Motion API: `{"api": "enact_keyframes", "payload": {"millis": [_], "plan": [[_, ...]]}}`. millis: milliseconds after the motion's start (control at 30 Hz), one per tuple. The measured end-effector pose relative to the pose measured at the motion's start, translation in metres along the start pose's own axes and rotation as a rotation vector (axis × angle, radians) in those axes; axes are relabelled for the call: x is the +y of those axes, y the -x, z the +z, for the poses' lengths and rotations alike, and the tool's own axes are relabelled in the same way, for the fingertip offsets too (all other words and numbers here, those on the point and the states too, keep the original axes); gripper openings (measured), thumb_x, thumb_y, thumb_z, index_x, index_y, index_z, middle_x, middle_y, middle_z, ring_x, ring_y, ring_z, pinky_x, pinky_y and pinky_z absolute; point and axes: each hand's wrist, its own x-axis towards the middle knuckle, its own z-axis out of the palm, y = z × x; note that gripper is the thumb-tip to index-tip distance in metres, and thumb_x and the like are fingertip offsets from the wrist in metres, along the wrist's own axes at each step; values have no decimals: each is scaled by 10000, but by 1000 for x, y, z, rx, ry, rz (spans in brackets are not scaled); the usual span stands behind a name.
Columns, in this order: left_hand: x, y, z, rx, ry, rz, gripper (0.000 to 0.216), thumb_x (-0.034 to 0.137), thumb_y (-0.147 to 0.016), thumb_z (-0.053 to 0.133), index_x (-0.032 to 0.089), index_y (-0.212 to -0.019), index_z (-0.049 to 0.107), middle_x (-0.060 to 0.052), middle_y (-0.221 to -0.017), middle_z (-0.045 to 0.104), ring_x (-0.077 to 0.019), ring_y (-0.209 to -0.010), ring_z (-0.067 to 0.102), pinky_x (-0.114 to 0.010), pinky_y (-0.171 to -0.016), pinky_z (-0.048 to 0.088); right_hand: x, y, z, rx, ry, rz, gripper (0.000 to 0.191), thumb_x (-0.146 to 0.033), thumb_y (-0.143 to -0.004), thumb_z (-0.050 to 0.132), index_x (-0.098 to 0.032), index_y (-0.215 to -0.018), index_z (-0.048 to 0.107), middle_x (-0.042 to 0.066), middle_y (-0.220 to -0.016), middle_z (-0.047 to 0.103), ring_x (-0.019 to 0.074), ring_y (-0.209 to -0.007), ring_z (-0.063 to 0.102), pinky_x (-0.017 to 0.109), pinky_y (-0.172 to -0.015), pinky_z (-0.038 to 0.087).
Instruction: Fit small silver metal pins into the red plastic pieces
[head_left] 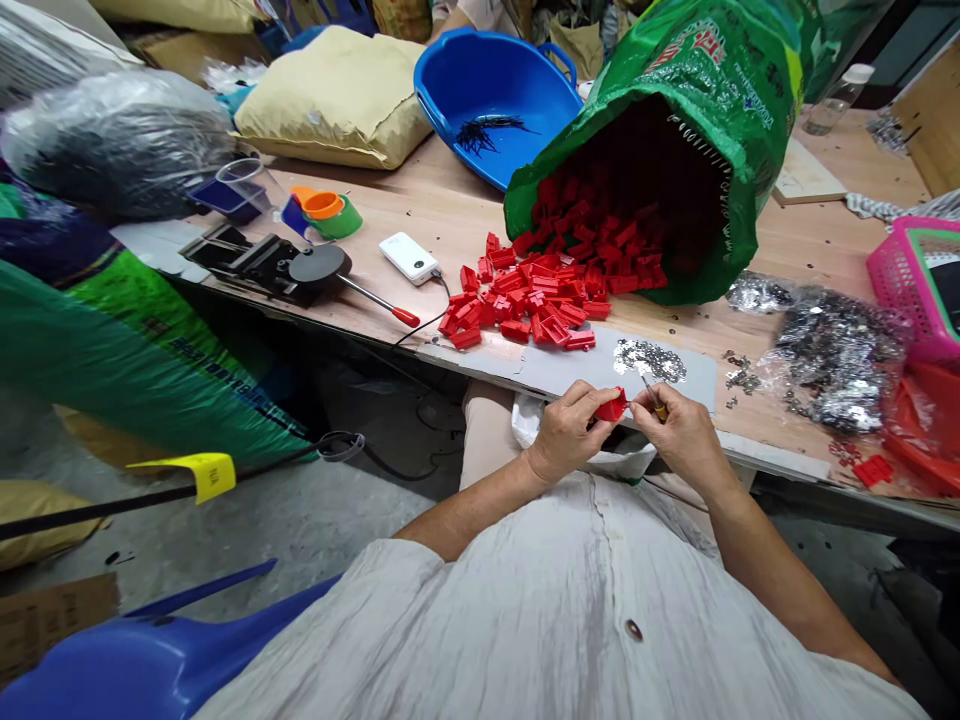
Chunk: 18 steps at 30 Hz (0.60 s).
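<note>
My left hand (568,432) grips a small red plastic part (613,405) between thumb and fingers, just over the table's front edge. Close beside it, my right hand (681,428) has its fingers closed round a small yellow-handled tool (659,409) whose thin metal shaft points up and left. The thumb and forefinger of that hand meet at the red part's right end; anything pinched there is too small to make out. Beyond both hands, small flat metal pieces (649,361) lie spread on a grey board (555,366). Loose red plastic parts (536,295) are heaped behind the board.
A green sack (739,140) lies open, spilling red parts. Behind it stands a blue basin (480,90) holding thin black pieces. A hand press (300,268) and white power bank (409,258) sit left. Bagged metal pieces (840,350) and a pink basket (904,285) stand right.
</note>
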Motion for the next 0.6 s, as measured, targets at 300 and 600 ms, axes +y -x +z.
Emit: {"api": "enact_keyframes", "payload": {"millis": [300, 600], "plan": [[-1, 1, 1, -58, 26, 79, 292, 152, -885, 555, 182, -1168, 621, -33, -901, 666, -129, -858, 644, -249, -789, 560, -1, -6, -11, -93, 143, -48, 95, -274, -812, 545, -237, -727, 567, -21, -666, 643, 139, -581, 530, 267, -587, 369], [0, 0, 0, -54, 97, 26, 254, 212, -875, 614, 196, -1126, 651, -31, -902, 680, -129, -853, 649, -255, -771, 562, -7, -8, -11, -92, 158, -59, 98, -265, -791, 537, -238, -700, 561, -13, -663, 658, 142, -560, 536, 271, -560, 356]]}}
